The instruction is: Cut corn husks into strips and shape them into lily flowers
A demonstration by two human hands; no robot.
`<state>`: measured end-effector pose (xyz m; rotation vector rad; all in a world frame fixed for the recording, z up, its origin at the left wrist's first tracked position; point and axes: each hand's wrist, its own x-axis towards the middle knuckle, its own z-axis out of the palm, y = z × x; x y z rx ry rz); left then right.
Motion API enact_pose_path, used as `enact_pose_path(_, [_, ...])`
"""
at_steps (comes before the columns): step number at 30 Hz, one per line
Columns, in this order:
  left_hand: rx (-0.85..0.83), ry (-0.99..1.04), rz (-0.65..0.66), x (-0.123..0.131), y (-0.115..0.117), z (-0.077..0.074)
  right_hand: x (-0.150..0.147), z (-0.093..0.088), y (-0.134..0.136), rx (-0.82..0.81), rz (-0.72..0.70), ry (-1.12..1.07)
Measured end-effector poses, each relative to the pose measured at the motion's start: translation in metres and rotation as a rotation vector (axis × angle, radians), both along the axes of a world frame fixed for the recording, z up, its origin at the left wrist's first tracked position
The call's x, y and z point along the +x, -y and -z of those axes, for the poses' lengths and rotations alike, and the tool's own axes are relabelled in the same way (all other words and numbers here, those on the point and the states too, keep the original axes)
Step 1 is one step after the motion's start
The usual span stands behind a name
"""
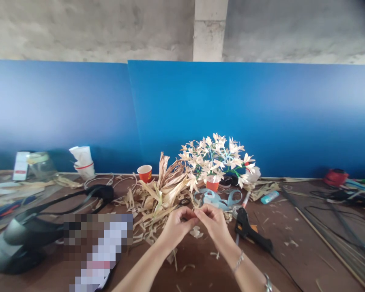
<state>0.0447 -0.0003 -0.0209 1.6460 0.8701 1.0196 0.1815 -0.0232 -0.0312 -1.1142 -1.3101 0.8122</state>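
Observation:
My left hand and my right hand meet above the brown table, fingertips pinched together. Whatever they pinch is too small to make out. Just beyond them lies a heap of dried corn husks, with cut scraps spreading to the left. Cream-coloured husk flowers on green and pale blue stems stand in a red paper cup. Pale blue ribbon lies loosely coiled in front of that cup. To the right of my right hand rests a black glue gun with its cord trailing toward me.
Another red paper cup stands behind the husks. White cups and a glass jar are at the back left. A grey and black device occupies the left side. A turquoise lighter-like object and black cables lie to the right.

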Motion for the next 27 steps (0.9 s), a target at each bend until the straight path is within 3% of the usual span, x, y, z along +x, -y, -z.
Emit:
enact_pose_path(10, [0.010,-0.048,-0.027,0.003,0.002,0.002,-0.005,0.006,0.001,0.026,0.126,0.047])
enact_pose_path(14, [0.139,-0.069,-0.070,0.001,-0.003,0.005,-0.003,-0.005,0.002,-0.001,0.116,0.150])
enact_pose_path(17, [0.191,-0.041,-0.123,-0.003,-0.011,0.009,0.017,-0.027,0.008,-0.092,0.169,0.388])
enact_pose_path(21, [0.089,-0.023,-0.160,-0.006,-0.016,0.013,0.065,-0.050,0.029,-0.322,0.556,0.965])
enact_pose_path(23, [0.074,-0.034,-0.178,-0.005,-0.016,0.012,0.083,-0.048,0.043,-0.500,0.651,1.146])
enact_pose_path(25, [0.089,-0.047,-0.179,-0.005,-0.014,0.011,0.093,-0.037,0.054,-0.646,0.598,1.241])
enact_pose_path(27, [0.099,-0.060,-0.175,-0.004,-0.013,0.010,0.095,-0.022,0.061,-0.668,0.549,1.282])
